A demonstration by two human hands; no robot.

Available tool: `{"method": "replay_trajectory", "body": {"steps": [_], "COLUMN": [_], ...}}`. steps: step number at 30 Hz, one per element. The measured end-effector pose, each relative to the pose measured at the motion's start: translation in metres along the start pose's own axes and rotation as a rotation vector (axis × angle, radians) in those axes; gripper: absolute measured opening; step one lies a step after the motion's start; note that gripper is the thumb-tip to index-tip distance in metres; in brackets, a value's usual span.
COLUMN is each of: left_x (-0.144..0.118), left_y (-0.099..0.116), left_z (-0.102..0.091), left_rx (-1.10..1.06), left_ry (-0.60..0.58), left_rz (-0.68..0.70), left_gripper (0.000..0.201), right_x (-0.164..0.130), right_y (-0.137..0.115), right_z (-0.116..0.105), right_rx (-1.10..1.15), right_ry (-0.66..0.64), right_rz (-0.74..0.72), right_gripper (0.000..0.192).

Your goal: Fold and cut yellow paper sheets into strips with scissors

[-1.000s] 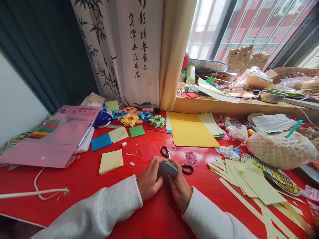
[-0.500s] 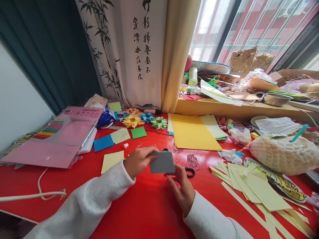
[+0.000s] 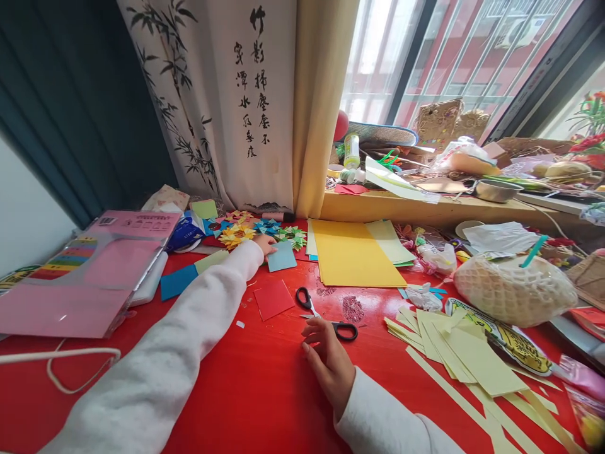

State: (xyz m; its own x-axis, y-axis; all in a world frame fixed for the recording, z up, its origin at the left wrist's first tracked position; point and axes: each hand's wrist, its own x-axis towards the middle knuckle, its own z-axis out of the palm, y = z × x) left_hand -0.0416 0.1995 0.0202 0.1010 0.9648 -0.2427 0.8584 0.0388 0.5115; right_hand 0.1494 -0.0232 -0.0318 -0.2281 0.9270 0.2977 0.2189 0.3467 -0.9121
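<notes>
My left hand (image 3: pixel 265 244) reaches to the back of the red table, its fingers closed on the edge of a light blue paper square (image 3: pixel 282 257). Beside it are folded paper stars, a yellow one (image 3: pixel 236 234) and a green one (image 3: pixel 292 236). My right hand (image 3: pixel 328 356) holds nothing; its fingers are loosely curved and apart, just in front of black-handled scissors (image 3: pixel 309 304). A red paper square (image 3: pixel 274 300) lies between the hands. My left sleeve partly covers a pale yellow square (image 3: pixel 210 260) next to a blue square (image 3: pixel 178 282).
A pink paper pack (image 3: pixel 89 277) lies at left, near a white cable (image 3: pixel 85 354). Large yellow sheets (image 3: pixel 357 255) lie at the back. Pale yellow strips and offcuts (image 3: pixel 472 347) spread at right, by a netted foam bundle (image 3: pixel 515 290). The windowsill (image 3: pixel 378 205) is cluttered.
My left hand has moved away to the back with the paper, leaving my right hand, which stays near the scissors. The red square and the scissors now show fully. The view has shifted slightly right.
</notes>
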Motion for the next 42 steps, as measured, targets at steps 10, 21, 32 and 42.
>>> {"method": "replay_trajectory", "body": {"steps": [10,21,32,42], "left_x": [0.02,0.033,0.031,-0.042], "left_y": [0.012,-0.002,-0.01,0.006], "left_z": [0.01,0.007,0.012,-0.007], "left_rx": [0.213,0.266,0.465,0.494], "left_ry": [-0.079,-0.077,0.032,0.111], "left_rz": [0.058,0.064,0.08,0.257], "left_gripper": [0.028,0.038,0.027,0.041], "right_x": [-0.001,0.0,0.0,0.0], "right_y": [-0.001,-0.001,-0.001,0.005], "right_z": [-0.002,-0.003,-0.001,-0.002], "right_rx": [-0.02,-0.033,-0.02,-0.006], "right_ry": [-0.045,-0.055,-0.074,-0.116], "right_rz": [0.035,0.058,0.035,0.055], "right_gripper": [0.025,0.025,0.023,0.023]}}
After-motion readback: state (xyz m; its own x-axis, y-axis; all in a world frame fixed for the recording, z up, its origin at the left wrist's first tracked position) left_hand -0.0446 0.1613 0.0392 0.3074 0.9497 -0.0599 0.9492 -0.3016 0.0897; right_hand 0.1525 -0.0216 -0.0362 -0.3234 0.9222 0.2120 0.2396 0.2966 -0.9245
